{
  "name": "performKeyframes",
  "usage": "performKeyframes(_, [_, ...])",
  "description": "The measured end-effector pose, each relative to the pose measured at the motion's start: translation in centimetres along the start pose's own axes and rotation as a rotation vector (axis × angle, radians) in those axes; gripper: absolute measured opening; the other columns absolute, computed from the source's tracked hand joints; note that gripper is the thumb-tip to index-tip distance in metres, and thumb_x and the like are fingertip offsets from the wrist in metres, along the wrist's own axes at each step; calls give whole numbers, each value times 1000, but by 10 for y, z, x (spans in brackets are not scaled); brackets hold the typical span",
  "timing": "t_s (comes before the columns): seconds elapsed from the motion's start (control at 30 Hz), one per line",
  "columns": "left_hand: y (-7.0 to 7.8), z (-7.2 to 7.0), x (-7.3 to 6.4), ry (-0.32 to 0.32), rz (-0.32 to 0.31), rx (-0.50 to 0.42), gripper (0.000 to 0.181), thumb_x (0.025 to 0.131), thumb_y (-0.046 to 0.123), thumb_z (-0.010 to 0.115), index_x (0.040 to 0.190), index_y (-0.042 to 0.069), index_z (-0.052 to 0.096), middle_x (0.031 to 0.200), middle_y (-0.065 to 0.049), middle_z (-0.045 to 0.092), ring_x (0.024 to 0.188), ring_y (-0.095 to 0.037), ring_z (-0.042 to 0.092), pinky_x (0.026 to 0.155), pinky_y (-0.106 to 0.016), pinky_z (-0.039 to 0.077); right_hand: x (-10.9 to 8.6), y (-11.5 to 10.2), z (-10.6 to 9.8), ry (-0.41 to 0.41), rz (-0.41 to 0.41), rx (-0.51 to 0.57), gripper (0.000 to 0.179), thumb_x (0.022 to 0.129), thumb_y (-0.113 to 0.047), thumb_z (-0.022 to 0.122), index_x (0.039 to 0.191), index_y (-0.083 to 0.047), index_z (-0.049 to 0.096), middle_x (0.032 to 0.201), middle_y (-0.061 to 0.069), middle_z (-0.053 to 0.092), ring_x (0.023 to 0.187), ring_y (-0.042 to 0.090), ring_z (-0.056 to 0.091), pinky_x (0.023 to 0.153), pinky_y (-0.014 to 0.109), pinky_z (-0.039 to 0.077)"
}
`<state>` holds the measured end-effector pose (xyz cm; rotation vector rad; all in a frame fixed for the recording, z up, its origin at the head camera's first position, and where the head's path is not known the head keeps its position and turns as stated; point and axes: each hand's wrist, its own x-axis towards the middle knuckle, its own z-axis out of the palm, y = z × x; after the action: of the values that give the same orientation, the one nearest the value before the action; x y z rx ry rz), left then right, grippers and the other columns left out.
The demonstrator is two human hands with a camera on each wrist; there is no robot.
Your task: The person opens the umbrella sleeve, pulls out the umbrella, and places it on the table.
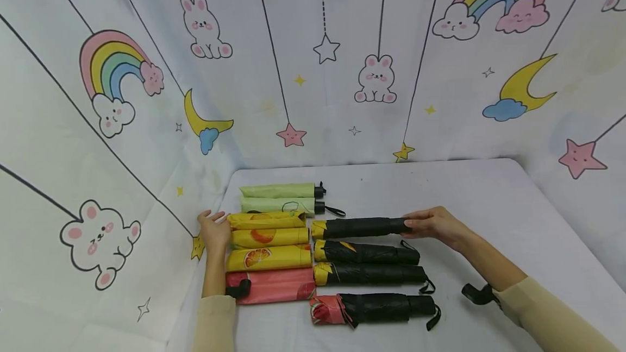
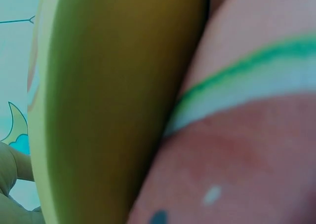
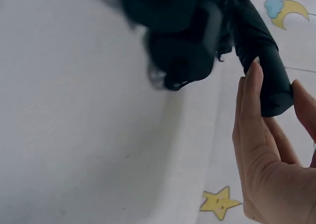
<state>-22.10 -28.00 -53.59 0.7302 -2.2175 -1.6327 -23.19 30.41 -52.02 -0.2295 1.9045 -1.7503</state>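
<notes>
Folded umbrellas lie sideways on the white table. My right hand (image 1: 437,225) holds the handle end of the rearmost black umbrella with a yellow tip (image 1: 362,227); in the right wrist view, fingers and thumb lie on either side of its black handle (image 3: 274,88). My left hand (image 1: 215,231) is at the left end of the rearmost yellow fruit-print umbrella (image 1: 266,220), with its fingers pointing away from me. The left wrist view is mostly filled by a blurred yellow umbrella (image 2: 118,105) and a red watermelon-print umbrella (image 2: 237,150); only part of the hand shows there.
Two light-green umbrellas (image 1: 276,190) lie at the back. Two more yellow umbrellas (image 1: 269,258) and a red one (image 1: 279,287) are nearer. On the right are two more black-and-yellow umbrellas (image 1: 374,274) and a black-and-red one (image 1: 381,307). A printed cloth (image 1: 332,96) surrounds the table.
</notes>
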Motion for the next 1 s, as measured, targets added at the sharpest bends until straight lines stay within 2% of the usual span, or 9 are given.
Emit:
performKeyframes(0.17, [1,0,-1,2,5,15,68,98,-2,52,158,-3,20,142,-25,60,124,-41,64,54,-18,43,3,15,-6,-29,-9,-13,53,102,-15,69,140,18,53,122,23,73,109,37,73,98,39,57])
performKeyframes(0.3, [2,1,-2,0,-3,2,68,99,1,54,159,-2,20,141,-24,61,123,-40,65,55,-18,44,3,20,-10,-48,-23,-69,50,102,-13,68,140,16,55,128,24,70,110,37,73,96,36,58])
performKeyframes(0.43, [2,2,0,22,14,3,66,100,4,55,157,-1,23,138,-21,64,119,-39,67,55,-17,44,4,21,-13,-53,-36,-233,46,99,-16,73,137,6,64,129,21,70,110,33,74,94,33,58])
performKeyframes(0.53, [3,3,0,34,25,8,65,100,5,55,157,-1,25,137,-21,65,118,-38,68,54,-18,44,6,20,-14,-47,-55,-400,42,96,-22,76,133,-2,70,126,16,73,111,27,74,92,34,57])
performKeyframes(0.67, [5,2,-1,31,20,16,64,99,6,55,156,0,26,137,-20,65,117,-38,68,55,-19,45,11,14,-14,-51,-85,-555,38,93,-23,79,125,-2,75,119,13,76,109,24,74,91,41,58])
performKeyframes(0.77, [7,1,-2,12,13,27,65,99,8,56,157,0,27,138,-20,64,114,-38,67,57,-21,44,15,7,-12,-43,-80,-587,38,93,-25,80,123,-2,76,116,10,77,110,25,73,93,47,57])
performKeyframes(0.9, [8,0,-1,-25,9,40,65,101,10,55,157,0,26,143,-20,60,114,-38,65,61,-24,44,21,-4,-7,19,-70,-600,35,93,-30,79,120,-8,79,115,3,78,117,26,69,97,50,54])
performKeyframes(1.0, [9,1,1,-31,30,52,63,102,11,54,157,-1,25,146,-21,57,122,-40,64,72,-31,50,29,-10,-2,57,-90,-615,32,95,-33,78,118,-10,80,116,2,78,120,27,67,97,52,53])
